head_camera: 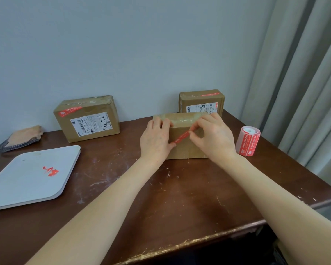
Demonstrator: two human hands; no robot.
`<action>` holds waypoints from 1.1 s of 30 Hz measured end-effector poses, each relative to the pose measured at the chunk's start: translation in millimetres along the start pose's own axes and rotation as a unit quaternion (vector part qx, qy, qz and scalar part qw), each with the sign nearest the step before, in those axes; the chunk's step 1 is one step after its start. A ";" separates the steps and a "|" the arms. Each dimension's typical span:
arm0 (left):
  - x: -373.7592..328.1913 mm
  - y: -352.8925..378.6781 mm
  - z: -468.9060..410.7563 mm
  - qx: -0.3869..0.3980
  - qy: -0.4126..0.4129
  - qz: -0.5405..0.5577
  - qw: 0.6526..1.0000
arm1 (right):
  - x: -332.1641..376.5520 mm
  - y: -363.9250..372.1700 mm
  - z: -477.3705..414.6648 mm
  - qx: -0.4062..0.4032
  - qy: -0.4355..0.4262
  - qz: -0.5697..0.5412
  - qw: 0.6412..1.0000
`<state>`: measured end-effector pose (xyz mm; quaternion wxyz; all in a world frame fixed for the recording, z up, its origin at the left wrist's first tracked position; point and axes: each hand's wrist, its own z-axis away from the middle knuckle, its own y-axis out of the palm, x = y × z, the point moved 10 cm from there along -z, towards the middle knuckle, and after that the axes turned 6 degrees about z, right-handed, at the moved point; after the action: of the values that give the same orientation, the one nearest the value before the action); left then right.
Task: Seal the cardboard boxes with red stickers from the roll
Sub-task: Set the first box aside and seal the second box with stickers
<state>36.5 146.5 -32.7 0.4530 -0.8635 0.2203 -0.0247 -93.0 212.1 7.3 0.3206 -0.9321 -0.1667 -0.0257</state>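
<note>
Presently the application step is judged to be in hand. One red sticker (182, 138) is pinched at its ends, the lower by the left hand (157, 138) and the upper by the right hand (214, 136), each grip closed on a sticker end. It is held slantwise across the front face of the near box (187, 149), which stands toward the far right of the worktop (180, 197). Whether the sticker is stuck down cannot be told. Next, it is judged, the strip must be laid over the flap seam and pressed flat along its length, without creases.

Count:
- Cardboard boxes, three — the near box, the left rear box (86, 119) at the far edge, and the right rear box (202, 103) at the far right corner. One red sticker is borne by each rear box.
- Sticker roll (248, 141), one, upright near the right edge.
- White tray (27, 180), one, at the left edge — a small cluster of red scraps (51, 170) lies on it.
- Folded cloth (23, 137), one, at the far left corner.
</note>
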 end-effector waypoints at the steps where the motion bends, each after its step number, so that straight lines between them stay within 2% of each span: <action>1: -0.1 -0.3 0.1 0.000 0.000 0.001 1.000 | 0.3 -2.2 -1.5 -0.002 -0.002 -0.003 1.000; 9: 2.2 -1.0 -2.0 0.026 0.008 0.015 1.000 | -6.0 -7.6 -12.4 0.009 0.016 -0.012 1.000; 15: 14.4 -12.9 -13.6 0.122 -0.025 0.164 0.978 | -25.8 -7.2 -33.5 0.044 0.097 -0.067 0.992; 17: 19.2 -21.6 -20.0 0.127 -0.058 0.258 0.956 | -30.9 -8.3 -39.9 0.053 0.129 -0.107 0.984; 19: 23.7 -27.1 -25.6 0.119 -0.102 0.372 0.915 | -36.5 -8.6 -44.5 0.062 0.164 -0.142 0.974; 23: 26.3 -29.4 -34.0 0.105 -0.151 0.505 0.844 | -48.9 -3.2 -47.9 0.077 0.237 -0.212 0.945; 28: 24.3 -25.0 -41.4 0.104 -0.202 0.576 0.785 | -57.8 3.8 -49.3 0.096 0.281 -0.284 0.912; 33: 20.4 -21.9 -53.4 0.102 -0.227 0.616 0.748 | -70.6 19.1 -48.1 0.129 0.335 -0.349 0.865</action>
<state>49.8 107.9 13.0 0.4915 -0.4695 0.5912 0.4341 -150.5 148.0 23.2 0.4450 -0.6984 -0.3656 -0.4249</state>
